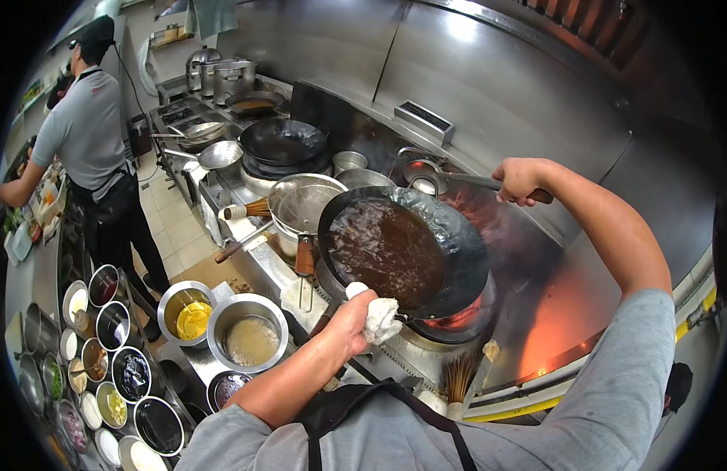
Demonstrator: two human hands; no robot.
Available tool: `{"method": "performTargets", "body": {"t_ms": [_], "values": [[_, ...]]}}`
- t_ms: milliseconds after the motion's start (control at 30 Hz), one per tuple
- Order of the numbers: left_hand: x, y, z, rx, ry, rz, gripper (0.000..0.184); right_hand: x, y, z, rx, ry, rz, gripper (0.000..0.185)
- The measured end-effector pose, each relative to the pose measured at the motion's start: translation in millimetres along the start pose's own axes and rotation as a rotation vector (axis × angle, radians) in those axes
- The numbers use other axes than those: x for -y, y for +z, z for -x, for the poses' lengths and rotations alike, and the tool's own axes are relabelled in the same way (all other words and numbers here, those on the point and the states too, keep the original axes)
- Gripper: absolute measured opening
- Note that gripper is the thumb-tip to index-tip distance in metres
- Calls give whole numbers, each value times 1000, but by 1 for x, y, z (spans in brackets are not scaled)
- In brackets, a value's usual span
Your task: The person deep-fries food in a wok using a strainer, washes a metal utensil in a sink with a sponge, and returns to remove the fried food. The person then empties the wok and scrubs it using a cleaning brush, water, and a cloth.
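Note:
My left hand (351,320) is closed round a folded white cloth (382,321) at the near rim of a black wok (467,250). The wok tilts toward the left over a burner with a red glow under it. Dark brown, bubbling liquid (387,251) lies in its left part. Raised at the right, my right hand (524,180) grips the long handle of a ladle (423,174). The ladle's bowl is above the wok's far rim. The wok's handle is hidden by the cloth and my fingers.
Left of the wok, a strainer (304,202) rests over a pot. Bamboo brushes (460,377) and a second wok (283,141) are on the range. Pots of yellow liquid (193,319) and cloudy broth (253,343) stand near my left arm. Flames glow at right. A co-worker (92,125) stands far left.

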State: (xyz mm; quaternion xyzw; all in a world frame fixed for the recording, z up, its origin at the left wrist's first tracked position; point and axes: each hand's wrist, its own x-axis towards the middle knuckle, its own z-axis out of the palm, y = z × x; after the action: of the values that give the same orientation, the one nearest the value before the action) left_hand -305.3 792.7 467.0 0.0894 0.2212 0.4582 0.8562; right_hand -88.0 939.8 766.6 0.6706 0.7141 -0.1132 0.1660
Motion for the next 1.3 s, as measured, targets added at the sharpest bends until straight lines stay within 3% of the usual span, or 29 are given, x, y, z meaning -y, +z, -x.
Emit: {"method": "performTargets", "body": {"t_ms": [233,400,633,733,800,1300], "values": [[-16,-2,6,-7,61,24,17,31,-14,-14,-2,-34,70,29],[-20,3,10,-9,71,113,16,57,-23,-16,19,-37,85,15],[-22,0,0,0,103,114,18,77,-32,-29,11,-39,81,13],[-25,1,-3,11,97,110,19,84,-35,-31,8,-31,184,25],[-24,3,-2,-2,92,103,19,85,-38,-36,19,-76,146,10],[-29,30,19,-52,109,96,23,90,-39,-45,24,-97,151,18]]}}
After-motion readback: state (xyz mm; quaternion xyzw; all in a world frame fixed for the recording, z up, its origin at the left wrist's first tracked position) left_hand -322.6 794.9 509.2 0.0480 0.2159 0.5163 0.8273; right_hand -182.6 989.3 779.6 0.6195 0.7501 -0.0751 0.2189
